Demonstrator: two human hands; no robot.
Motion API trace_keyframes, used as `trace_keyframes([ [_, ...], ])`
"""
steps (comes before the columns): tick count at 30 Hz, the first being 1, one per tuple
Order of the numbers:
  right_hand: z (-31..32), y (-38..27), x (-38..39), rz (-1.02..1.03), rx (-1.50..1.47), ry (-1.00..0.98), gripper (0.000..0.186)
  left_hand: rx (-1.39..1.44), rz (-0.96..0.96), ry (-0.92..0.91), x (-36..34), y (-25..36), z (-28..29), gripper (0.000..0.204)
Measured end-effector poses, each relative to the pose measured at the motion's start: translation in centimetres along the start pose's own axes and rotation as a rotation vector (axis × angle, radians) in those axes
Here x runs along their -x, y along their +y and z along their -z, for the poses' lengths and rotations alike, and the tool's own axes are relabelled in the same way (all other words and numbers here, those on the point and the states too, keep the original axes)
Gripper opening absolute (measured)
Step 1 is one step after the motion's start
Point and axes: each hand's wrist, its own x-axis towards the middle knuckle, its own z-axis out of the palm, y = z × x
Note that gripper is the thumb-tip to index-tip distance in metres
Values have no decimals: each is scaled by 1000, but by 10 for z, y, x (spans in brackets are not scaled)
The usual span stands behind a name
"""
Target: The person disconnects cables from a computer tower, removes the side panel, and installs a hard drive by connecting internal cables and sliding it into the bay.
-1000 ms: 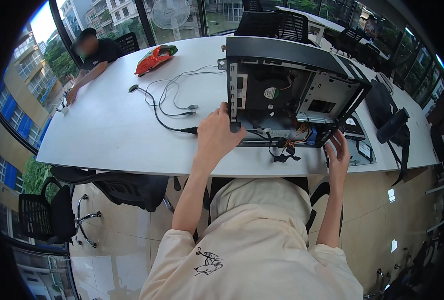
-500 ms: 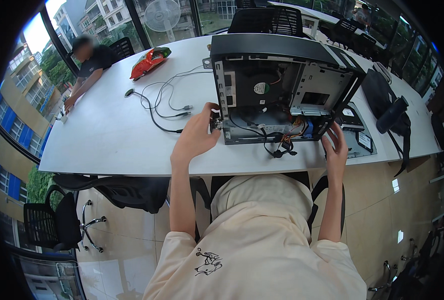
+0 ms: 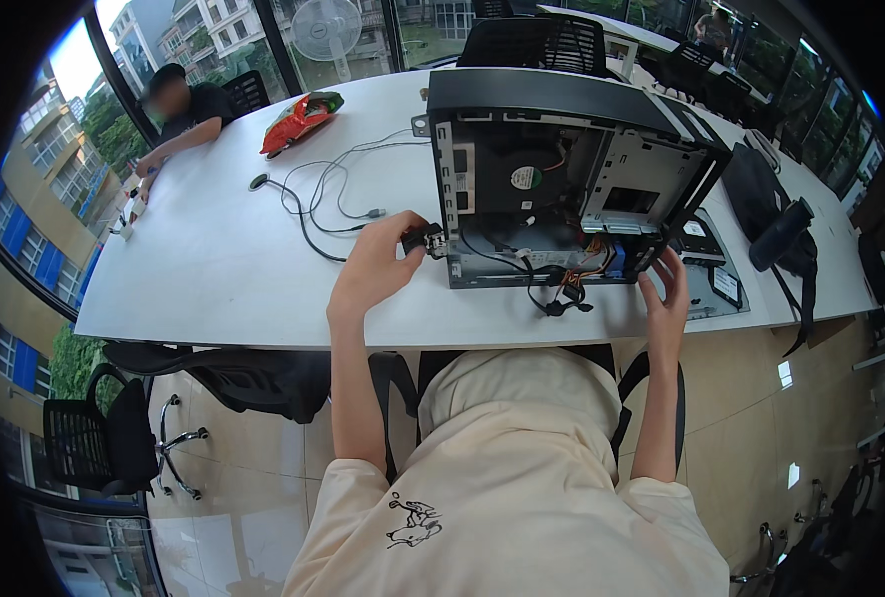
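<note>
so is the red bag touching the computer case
Apart: the head view shows a stretch of white table between the red bag and the near side of the computer case.

head fisheye | worn on head | facing down-forward | table (image 3: pixel 199 284) near

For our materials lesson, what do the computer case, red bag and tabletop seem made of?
Computer case: probably sheet metal, satin black outside, bare grey within, judging by its thin, folded, slotted edges.
Red bag: likely thin plastic film, given its creases and slight shine.
Tabletop: smooth, white, faintly shiny; perhaps laminate, though painted board could look alike.
</note>
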Motion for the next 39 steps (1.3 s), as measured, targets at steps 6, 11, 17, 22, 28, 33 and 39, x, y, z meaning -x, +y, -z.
trace_keyframes([
  [6, -4, -4, -2, -12, -23, 18, 53, 23, 41, -40, 7, 13, 4, 31],
  [11, -2, 0, -3, 12, -25, 12, 52, -36, 17, 68, 6, 14, -4, 22],
  [17, 0, 2, 0, 27, -62, -20, 59, -66, 34, 57, 1, 19, -4, 27],
  [22, -1, 4, 2, 21, -67, -17, 61, -30, 13, 49, -1, 20, -2, 27],
  [28, -3, 1, 1, -2, -71, -7, 60, -68, 71, 52, -3, 29, -3, 26],
  [33, -2, 2, -1, -11, -83, 3, 58, -38, 26, 38, -2, 25, -5, 29],
  [39, -1, 6, -1, 20, -90, -9, 59, 0, -12, -42, 4, 15, 4, 32],
])
